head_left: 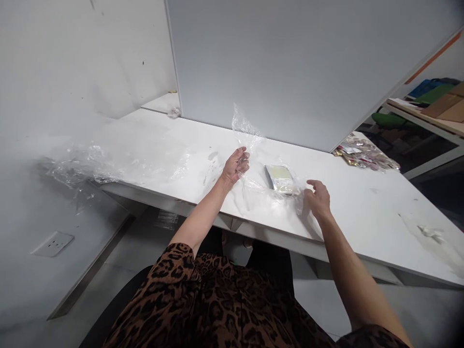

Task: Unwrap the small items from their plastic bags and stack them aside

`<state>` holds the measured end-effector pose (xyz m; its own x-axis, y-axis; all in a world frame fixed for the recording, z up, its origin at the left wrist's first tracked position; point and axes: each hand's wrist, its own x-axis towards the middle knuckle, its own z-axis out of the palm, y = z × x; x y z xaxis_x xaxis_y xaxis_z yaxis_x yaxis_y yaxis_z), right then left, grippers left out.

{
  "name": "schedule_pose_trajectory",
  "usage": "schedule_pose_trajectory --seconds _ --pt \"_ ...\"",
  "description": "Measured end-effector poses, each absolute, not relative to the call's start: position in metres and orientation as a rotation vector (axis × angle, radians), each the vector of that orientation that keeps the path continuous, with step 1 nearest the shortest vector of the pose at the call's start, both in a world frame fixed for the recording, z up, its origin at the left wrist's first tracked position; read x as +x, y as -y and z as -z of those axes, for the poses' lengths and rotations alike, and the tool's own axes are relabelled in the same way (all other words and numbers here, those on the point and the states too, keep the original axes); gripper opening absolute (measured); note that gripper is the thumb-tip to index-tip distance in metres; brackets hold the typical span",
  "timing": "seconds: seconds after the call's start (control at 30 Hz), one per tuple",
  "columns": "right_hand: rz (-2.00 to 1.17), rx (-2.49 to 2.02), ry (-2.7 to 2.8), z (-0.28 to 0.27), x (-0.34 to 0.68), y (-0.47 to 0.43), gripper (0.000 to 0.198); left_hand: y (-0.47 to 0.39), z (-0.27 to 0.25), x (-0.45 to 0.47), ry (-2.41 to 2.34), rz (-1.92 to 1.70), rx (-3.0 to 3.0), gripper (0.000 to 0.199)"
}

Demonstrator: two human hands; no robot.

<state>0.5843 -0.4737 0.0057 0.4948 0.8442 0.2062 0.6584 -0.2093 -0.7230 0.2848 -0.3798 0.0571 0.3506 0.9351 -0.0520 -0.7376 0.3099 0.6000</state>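
A flat packet (281,179) with a pale yellow-green face and a printed white label lies on the white table in front of me. Thin, crumpled clear plastic film (246,130) rises above my left hand (237,164), whose fingers are closed on it. More of this film spreads around the packet and reaches my right hand (319,197). Those fingers curl at the film's right end, just right of the packet, and appear to pinch it. Whether the packet is inside the film or beside it, I cannot tell.
A heap of clear plastic (90,164) hangs over the table's left edge. A grey partition (271,72) stands along the back. Several shiny small packages (366,152) are piled at the back right. A whitish scrap (430,233) lies on the right side of the table (377,208).
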Motion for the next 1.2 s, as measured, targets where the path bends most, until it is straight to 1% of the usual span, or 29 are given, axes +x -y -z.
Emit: schedule_pose_trajectory --seconds 0.07,0.2,0.37,0.47,0.57,0.7,0.8,1.07,1.13,1.2 --pt "-0.161 -1.935 1.391 -0.007 0.575 0.476 0.041 0.380 -0.057 0.285 -0.430 -1.142 0.539 0.015" --pt "-0.051 -1.847 1.678 -0.021 0.524 0.465 0.045 0.381 -0.058 0.285 -0.476 -1.147 0.532 0.014" --pt "0.037 -2.023 2.003 -0.031 0.482 0.439 0.048 0.381 -0.060 0.279 -0.412 -1.191 0.550 0.019" --pt "-0.034 -2.146 2.018 -0.033 0.489 0.432 0.051 0.380 -0.061 0.274 -0.442 -1.216 0.561 0.017" --pt "-0.119 -2.164 1.985 -0.039 0.507 0.435 0.061 0.378 -0.061 0.271 -0.494 -1.231 0.554 0.016" --pt "-0.117 -2.242 1.926 -0.053 0.529 0.445 0.075 0.375 -0.060 0.269 -0.554 -1.212 0.541 0.014" --pt "-0.124 -2.340 1.762 -0.062 0.553 0.450 0.081 0.374 -0.059 0.269 -0.495 -1.193 0.552 0.018" --pt "-0.389 -2.287 1.133 -0.052 0.649 0.471 0.072 0.369 -0.054 0.270 -0.440 -1.176 0.535 0.023" --pt "-0.264 -2.361 1.137 -0.050 0.652 0.480 0.066 0.367 -0.052 0.270 -0.441 -1.167 0.539 0.022" --pt "-0.033 -2.407 1.255 -0.053 0.637 0.485 0.055 0.366 -0.051 0.270 -0.444 -1.160 0.547 0.021"
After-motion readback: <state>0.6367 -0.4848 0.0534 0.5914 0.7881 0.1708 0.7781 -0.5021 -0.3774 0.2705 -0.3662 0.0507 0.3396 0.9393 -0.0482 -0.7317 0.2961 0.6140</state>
